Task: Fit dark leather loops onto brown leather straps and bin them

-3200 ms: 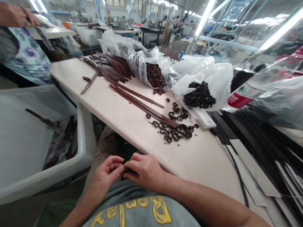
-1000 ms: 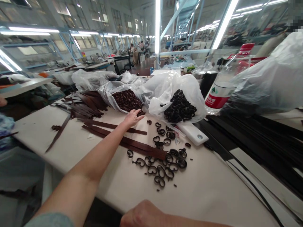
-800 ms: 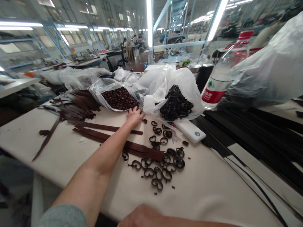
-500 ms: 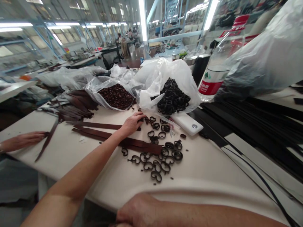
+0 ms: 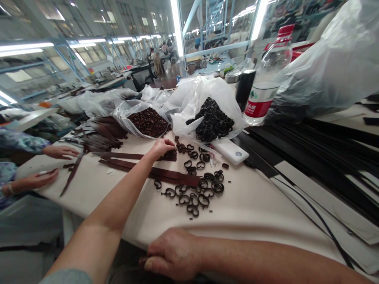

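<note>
My left hand [image 5: 162, 147] reaches far across the table [image 5: 254, 205]. Its fingers are curled over a small heap of brown leather loops [image 5: 171, 155], just in front of the clear bag of brown loops [image 5: 149, 122]. My right hand [image 5: 174, 253] rests closed at the near table edge, thumb pressed in. Something dark sits under it that I cannot make out. Loose black loops [image 5: 192, 196] lie scattered between my hands, beside long brown straps [image 5: 168, 176]. A white bag of black loops [image 5: 213, 120] stands behind them.
Another person's two hands [image 5: 59, 152] lie on the table's left end near a pile of brown straps [image 5: 102, 134]. A water bottle [image 5: 264, 96] and a dark flask [image 5: 244, 90] stand at the back. A white flat device [image 5: 231, 152] and black strips [image 5: 314, 157] lie to the right.
My left hand has pulled back from the bag's mouth with brown loops gathered under it. Another person's hands have come in at the left. My right hand stays at the table edge.
</note>
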`<control>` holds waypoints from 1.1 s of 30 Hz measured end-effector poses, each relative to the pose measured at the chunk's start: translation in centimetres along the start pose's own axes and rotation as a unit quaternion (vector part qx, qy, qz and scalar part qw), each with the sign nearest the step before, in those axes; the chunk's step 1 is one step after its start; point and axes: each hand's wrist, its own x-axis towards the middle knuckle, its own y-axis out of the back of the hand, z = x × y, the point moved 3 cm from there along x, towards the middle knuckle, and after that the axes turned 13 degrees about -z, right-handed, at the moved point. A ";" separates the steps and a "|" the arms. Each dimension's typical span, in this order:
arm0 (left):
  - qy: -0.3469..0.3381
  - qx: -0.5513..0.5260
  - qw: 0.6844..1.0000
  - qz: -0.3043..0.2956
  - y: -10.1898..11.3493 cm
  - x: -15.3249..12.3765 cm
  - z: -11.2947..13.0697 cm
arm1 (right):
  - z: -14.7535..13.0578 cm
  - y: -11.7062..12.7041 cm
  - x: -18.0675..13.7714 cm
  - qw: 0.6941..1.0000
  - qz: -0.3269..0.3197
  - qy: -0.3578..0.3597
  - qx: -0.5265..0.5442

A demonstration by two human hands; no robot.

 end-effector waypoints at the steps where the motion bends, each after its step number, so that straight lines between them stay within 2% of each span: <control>1: 0.001 -0.027 1.000 0.007 0.1 0.0 0.2 | 0.0 0.1 0.0 1.000 0.003 0.001 0.000; 6: -0.025 -0.164 0.984 0.072 1.4 -1.2 2.1 | 0.1 0.0 -0.1 1.000 0.017 0.000 0.013; 9: -0.039 -0.227 0.968 0.095 2.5 -4.7 3.0 | 0.2 -0.2 -0.1 0.999 0.034 0.001 0.017; 12: -0.038 -0.274 0.954 0.113 3.0 -10.8 2.4 | 0.0 -0.3 -0.1 0.998 0.060 0.005 0.029; 15: -0.008 -0.340 0.931 0.134 2.1 -18.3 0.3 | -0.3 0.0 -0.3 0.992 0.116 -0.014 0.055; 19: 0.050 -0.436 0.879 0.189 -1.0 -27.1 -2.7 | -0.4 0.7 -0.5 0.975 0.197 -0.051 0.085; 22: 0.072 -0.484 0.847 0.210 -3.7 -31.2 -3.6 | -0.4 0.8 -0.4 0.974 0.211 -0.060 0.064; 25: 0.062 -0.527 0.819 0.215 -5.6 -33.1 -3.3 | -0.7 0.5 -0.4 0.976 0.206 -0.066 0.013; 28: 0.046 -0.569 0.793 0.210 -6.7 -33.4 -2.9 | -1.0 0.1 -0.5 0.977 0.190 -0.081 -0.058; 33: 0.037 -0.574 0.793 0.202 -7.7 -33.1 -2.9 | -1.6 -0.3 -0.6 0.971 0.174 -0.092 -0.139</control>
